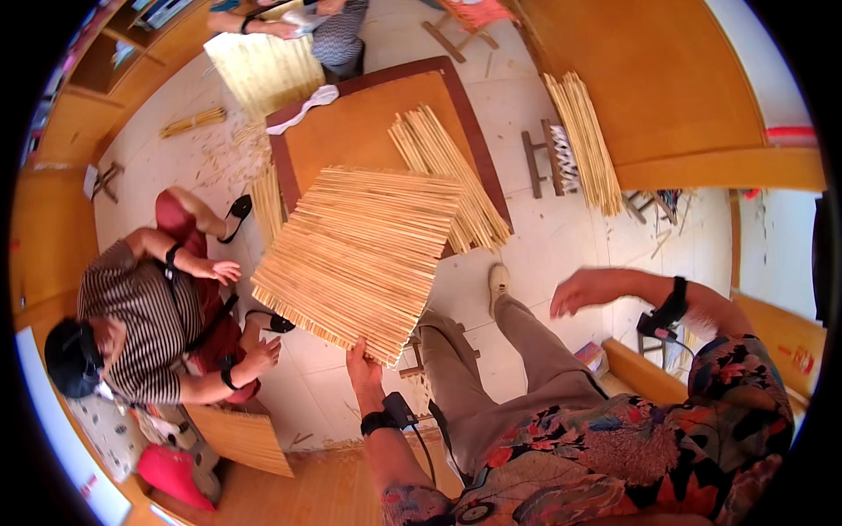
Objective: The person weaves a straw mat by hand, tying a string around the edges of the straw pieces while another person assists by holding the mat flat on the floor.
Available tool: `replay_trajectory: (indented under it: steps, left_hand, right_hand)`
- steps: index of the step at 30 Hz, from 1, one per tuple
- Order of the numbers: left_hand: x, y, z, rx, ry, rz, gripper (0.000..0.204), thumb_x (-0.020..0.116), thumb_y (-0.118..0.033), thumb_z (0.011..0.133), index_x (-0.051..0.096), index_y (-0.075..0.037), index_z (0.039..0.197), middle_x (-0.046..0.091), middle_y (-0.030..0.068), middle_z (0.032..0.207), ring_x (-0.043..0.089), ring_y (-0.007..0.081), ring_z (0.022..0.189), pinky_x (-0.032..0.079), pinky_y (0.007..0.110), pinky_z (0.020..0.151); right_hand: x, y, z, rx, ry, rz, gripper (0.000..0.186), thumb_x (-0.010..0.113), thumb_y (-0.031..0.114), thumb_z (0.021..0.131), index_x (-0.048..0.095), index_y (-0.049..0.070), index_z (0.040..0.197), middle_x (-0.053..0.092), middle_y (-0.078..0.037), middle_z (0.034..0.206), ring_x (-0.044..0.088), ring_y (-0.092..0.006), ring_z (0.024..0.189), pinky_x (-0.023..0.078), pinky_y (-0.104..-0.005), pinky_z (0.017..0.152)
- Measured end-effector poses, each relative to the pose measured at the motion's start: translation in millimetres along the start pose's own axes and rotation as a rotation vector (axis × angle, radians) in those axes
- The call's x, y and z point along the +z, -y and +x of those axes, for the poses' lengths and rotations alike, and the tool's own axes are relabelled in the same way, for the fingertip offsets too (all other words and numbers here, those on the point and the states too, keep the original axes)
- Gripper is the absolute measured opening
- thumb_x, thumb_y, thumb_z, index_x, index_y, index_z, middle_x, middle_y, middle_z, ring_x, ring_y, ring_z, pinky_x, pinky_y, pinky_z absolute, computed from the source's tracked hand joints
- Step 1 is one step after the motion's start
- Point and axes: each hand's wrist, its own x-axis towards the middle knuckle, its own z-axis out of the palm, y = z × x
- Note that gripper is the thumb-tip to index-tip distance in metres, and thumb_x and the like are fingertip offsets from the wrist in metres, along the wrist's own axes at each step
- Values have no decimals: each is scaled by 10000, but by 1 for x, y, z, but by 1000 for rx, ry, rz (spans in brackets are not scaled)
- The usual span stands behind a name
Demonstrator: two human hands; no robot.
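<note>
My left hand [363, 368] is closed on the near edge of a wide mat of straw-coloured stalks [360, 254] laid side by side. The mat slants up and away, its far part over a brown table [351, 110] with a dark red border. My right hand [581, 292] is out to the right, above the floor, with nothing visible in it and its fingers loosely bent and apart. Beyond the mat, a bundle of loose stalks [452, 175] lies across the right side of the table, partly covered by the mat's corner.
A person in a striped top [140, 298] sits at my left, hands raised near the mat. Another person's hand [282, 29] is by a pale mat [267, 66] at the far side. More stalks [583, 140] lean by a wooden stool [545, 158] at right. Scraps [206, 162] litter the floor.
</note>
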Motion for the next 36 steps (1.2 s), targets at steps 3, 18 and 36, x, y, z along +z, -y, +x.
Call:
replay_trajectory:
  steps: [3,18,36]
  left_hand:
    - [3,-51,31,44,13,35,355,548,-51,837,447,-6,1174,544,107,1103,543,231,1000,480,371,858]
    - [48,54,138,63,126,64,481,432,-251,928,291,-14,1322,406,121,1301,415,242,1172,339,389,998]
    - [57,129,238,-204,264,92,518,502,-352,889,357,-76,1303,436,90,1287,436,241,1159,374,412,971]
  right_hand:
    - [50,-12,68,-155,12,-201,247,497,241,843,607,99,1013,633,-67,959,590,-235,864,454,-327,770]
    - [41,-181,255,-155,-367,-48,261,475,163,838,563,60,1060,596,-151,926,558,-298,919,445,-371,768]
    - [-105,-199,363,-288,-823,-1055,340,560,123,759,513,141,1096,364,-59,1331,248,-260,1292,224,-463,1037]
